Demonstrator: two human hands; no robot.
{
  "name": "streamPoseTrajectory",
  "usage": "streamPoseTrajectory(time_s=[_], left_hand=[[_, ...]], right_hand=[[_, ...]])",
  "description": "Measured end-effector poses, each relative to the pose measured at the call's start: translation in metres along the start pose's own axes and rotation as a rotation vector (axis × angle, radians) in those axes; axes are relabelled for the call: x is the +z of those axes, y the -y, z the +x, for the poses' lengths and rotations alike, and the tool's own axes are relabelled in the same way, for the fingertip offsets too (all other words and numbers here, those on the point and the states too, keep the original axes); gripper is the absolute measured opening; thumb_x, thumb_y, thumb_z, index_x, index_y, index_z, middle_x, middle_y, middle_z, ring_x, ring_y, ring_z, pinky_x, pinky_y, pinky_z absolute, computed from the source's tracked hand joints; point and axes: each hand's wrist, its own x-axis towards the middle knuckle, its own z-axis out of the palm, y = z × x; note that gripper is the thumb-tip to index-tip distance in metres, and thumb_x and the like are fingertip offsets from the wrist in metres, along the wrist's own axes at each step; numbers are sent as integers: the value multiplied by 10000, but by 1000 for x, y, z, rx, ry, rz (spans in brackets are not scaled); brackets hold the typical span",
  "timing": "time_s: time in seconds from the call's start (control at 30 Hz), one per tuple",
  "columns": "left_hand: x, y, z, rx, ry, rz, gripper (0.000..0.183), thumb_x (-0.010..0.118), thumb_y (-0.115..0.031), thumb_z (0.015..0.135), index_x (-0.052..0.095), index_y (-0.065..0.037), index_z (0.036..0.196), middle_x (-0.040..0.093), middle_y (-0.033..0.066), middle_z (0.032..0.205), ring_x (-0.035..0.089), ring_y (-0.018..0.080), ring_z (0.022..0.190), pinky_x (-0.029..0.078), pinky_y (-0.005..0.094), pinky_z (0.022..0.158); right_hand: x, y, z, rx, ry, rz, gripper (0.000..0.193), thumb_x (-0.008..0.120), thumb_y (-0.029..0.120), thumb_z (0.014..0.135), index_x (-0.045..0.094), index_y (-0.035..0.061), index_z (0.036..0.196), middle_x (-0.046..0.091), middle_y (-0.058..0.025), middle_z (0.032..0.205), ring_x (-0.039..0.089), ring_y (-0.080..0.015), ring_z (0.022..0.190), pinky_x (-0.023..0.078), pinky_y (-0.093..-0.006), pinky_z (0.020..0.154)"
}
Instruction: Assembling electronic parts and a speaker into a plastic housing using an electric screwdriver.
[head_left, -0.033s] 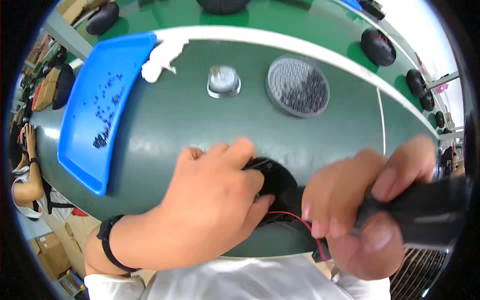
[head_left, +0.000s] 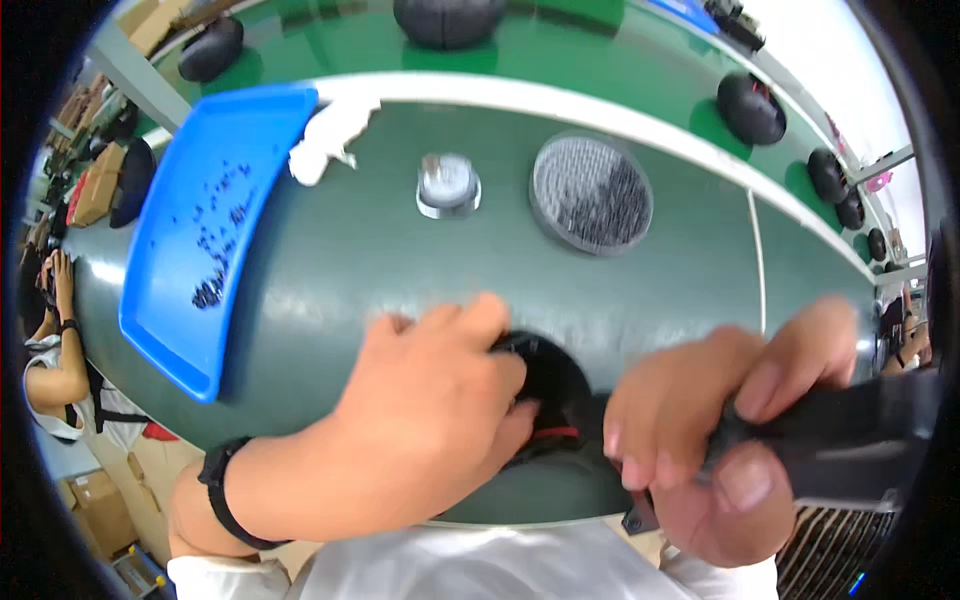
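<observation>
A dark round part (head_left: 560,385), like a black shell, sits on the green bench in front of me. My left hand (head_left: 430,400) is closed on its left rim, thumb and fingers curled over the edge. A red wire (head_left: 555,433) shows at the part's lower side. To the right, my right hand (head_left: 700,430) is closed around a thick black tool (head_left: 850,440) that reaches off toward the right edge. Motion blur and my fingers hide the tool's working end, so its exact kind cannot be made out.
A blue tray (head_left: 150,290) of small black pieces lies at left, beside a white cloth (head_left: 330,135). Ahead stand a small metal-and-white piece (head_left: 448,186) and a round dish (head_left: 592,193) of dark screw-like bits. Black domes (head_left: 448,20) rest on the green belt beyond. A co-worker's arm (head_left: 62,370) shows far left.
The whole bench scene sits slightly lower in the picture. Less of the red wire shows beside the round part. Both hands keep their holds.
</observation>
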Motion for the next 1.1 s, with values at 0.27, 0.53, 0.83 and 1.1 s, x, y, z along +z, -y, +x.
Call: streamPoseTrajectory(time_s=[0.27,0.53,0.83,1.1], left_hand=[[0,-15,-7,-71,185,74,103,670,-183,770,655,-86,803,534,99,998,575,282,978,449,481,784],[1,3,-13,148,-41,-97,106,636,-155,882,622,-144,986,555,41,1139,513,240,1171,245,649,1056],[11,18,-25,95,-171,-323,136,615,-168,902,618,-149,1037,607,70,1227,528,256,1221,171,668,1083],[18,16,-33,198,-238,-337,137,596,-180,922,604,-134,1051,570,53,1328,446,241,1338,117,651,1101]], right_hand=[[-33,9,-2,139,332,-350,376,700,172,847,363,93,995,501,-87,600,495,-195,486,482,-381,526],[4,21,2,-117,57,112,333,654,226,901,357,110,999,477,-55,605,495,-196,474,467,-351,530],[12,21,17,-290,23,175,263,576,170,901,341,91,985,451,-27,589,468,-122,435,441,-256,447],[12,24,13,-290,45,146,242,554,156,913,337,80,990,435,-21,608,459,-114,446,432,-244,468]])
